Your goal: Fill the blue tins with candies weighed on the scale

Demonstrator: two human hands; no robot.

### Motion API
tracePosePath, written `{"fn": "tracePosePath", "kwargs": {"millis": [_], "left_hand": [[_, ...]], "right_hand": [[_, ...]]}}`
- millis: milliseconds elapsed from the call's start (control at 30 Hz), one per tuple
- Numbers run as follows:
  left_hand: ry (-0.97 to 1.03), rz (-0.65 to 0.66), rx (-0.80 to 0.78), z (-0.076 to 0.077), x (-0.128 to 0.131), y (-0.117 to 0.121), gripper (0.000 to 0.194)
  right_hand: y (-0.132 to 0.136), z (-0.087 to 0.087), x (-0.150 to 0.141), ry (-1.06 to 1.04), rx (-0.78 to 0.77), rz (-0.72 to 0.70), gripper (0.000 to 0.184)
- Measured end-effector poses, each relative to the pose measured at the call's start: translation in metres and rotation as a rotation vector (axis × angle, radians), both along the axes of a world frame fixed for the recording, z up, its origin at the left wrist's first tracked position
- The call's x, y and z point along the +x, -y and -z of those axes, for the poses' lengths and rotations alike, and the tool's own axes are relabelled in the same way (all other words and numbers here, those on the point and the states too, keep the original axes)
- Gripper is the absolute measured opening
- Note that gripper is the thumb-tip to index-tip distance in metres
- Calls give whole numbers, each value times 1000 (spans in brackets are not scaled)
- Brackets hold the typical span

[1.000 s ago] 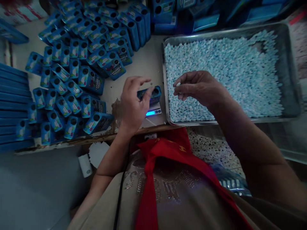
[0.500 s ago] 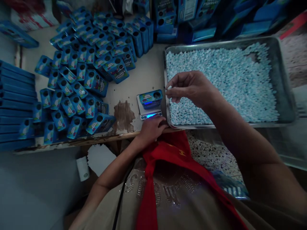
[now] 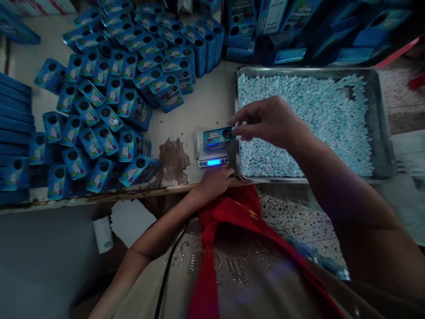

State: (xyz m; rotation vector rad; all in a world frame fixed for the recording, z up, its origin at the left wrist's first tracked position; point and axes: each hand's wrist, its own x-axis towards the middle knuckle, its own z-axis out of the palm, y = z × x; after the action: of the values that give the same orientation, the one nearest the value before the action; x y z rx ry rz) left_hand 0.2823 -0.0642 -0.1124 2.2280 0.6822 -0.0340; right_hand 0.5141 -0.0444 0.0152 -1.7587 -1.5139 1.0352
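Note:
A small blue candy box lies on a digital scale with a lit blue display. Its round dark hole faces my right side. Closed around a few small pale candies, my right hand has its fingertips right at that hole; one white candy shows between the fingers. Beneath the hand and to its right, a metal tray holds a wide layer of pale blue candies. My left hand rests at the table edge just below the scale, fingers loosely extended and holding nothing.
Many blue candy boxes stand crowded on the left of the worn table. Flat blue cartons are stacked at the far left. Larger blue boxes stand behind the tray. A white roll sits below the table.
My right hand has come from over the tray's left edge to the box's hole on the scale. My left hand stays by the scale. The view has shifted slightly.

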Motion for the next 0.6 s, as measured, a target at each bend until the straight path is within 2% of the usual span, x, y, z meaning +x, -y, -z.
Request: {"fn": "tracePosePath", "kwargs": {"millis": [200, 333, 400, 500, 600], "left_hand": [[-18, -9, 67, 5, -2, 4, 10], [-22, 15, 208, 4, -7, 12, 11], [25, 32, 259, 2, -19, 14, 14], [132, 65, 319, -2, -50, 10, 11], [264, 7, 422, -5, -83, 0, 13]], "right_hand": [[-1, -6, -3, -26, -44, -17, 13], [-2, -8, -10, 57, -23, -59, 13], [1, -10, -8, 78, 7, -59, 16], [11, -10, 3, 8, 51, 15, 10], [22, -4, 15, -135, 67, 110, 10]]}}
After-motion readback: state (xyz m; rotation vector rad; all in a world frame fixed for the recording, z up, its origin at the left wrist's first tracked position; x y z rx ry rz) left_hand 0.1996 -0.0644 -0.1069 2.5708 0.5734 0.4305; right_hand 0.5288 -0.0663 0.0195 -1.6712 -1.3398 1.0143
